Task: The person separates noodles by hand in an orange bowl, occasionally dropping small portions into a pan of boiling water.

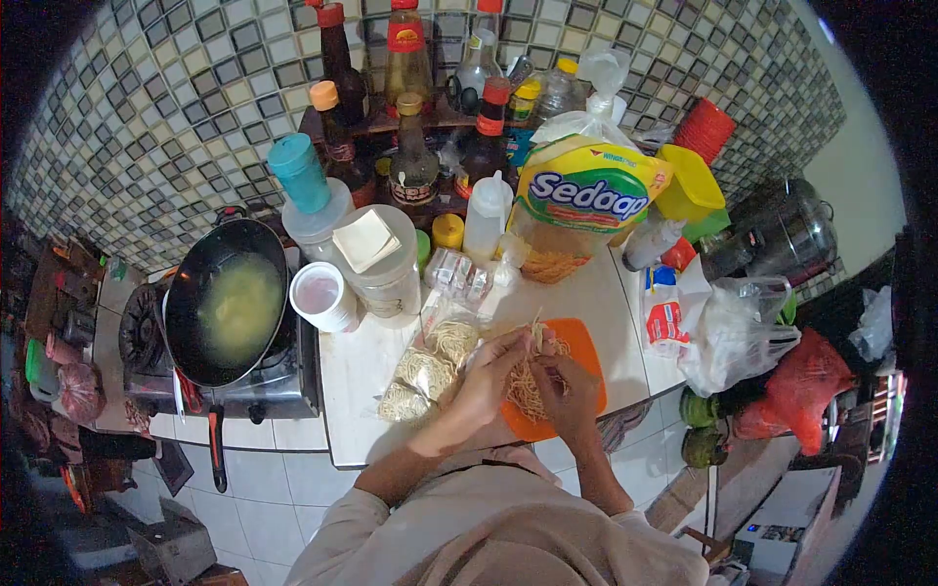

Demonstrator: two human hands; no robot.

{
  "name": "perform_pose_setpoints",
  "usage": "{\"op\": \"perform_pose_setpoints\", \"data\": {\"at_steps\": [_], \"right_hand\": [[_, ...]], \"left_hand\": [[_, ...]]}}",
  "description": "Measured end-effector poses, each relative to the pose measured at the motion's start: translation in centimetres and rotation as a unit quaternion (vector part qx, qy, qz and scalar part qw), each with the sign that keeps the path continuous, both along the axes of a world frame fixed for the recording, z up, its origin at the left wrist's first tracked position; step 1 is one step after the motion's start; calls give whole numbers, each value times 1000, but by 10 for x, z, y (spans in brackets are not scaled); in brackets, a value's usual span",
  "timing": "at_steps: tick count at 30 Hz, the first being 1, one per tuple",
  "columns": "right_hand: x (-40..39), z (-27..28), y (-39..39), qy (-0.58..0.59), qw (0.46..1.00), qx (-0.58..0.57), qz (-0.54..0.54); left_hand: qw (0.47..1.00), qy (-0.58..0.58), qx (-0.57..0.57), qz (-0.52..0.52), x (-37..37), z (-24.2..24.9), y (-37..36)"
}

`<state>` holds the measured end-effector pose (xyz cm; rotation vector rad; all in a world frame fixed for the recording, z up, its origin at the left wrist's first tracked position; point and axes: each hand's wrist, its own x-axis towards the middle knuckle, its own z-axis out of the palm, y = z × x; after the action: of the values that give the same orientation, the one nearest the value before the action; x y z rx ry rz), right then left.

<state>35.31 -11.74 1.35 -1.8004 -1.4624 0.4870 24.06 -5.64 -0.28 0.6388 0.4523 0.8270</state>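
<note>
Noodles (528, 386) sit in a loose heap on the orange plate (584, 344) at the near edge of the worktop (362, 366), and both hands are in them: left hand (489, 376) and right hand (567, 391) each pinch strands, pulling the tangle apart. Just left, bagged noodle nests (425, 371) lie unopened, so separating looks partly done. Farther back, the wok (234, 303) of pale liquid waits on the stove (283, 381).

Dim bluish light, heavy fisheye vignette
</note>
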Motion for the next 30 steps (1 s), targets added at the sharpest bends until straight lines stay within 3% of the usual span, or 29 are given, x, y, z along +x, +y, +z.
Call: {"op": "perform_pose_setpoints", "data": {"at_steps": [7,9,13,15,16,18,19,21,22,24,28,30], "right_hand": [[29,-3,8,73,997,2,29],[37,2,11,87,994,-25,54],[51,5,15,87,995,-25,51],[54,9,15,79,994,-37,64],[53,10,15,79,994,-37,64],[48,12,15,8,998,-22,61],[45,15,15,8,998,-21,61],[38,18,13,-74,996,-30,43],[34,16,13,-74,996,-30,43],[27,10,13,-47,995,82,23],[16,2,8,-48,994,96,16],[15,-5,6,-60,993,101,30]], "left_hand": [[999,-48,-6,-14,-12,13,-2],[995,41,84,-30,-11,10,-1],[986,56,143,-67,-13,16,-5],[892,317,315,-69,-12,9,-6],[892,318,315,-69,-10,4,-8],[858,304,407,78,-3,-4,-12],[858,304,407,78,-2,-5,-12],[759,429,476,114,0,-6,-10],[759,429,476,114,0,-5,-11],[768,424,455,152,0,0,-12],[741,458,474,125,-4,6,-9],[842,344,391,139,0,-6,-6]]}}
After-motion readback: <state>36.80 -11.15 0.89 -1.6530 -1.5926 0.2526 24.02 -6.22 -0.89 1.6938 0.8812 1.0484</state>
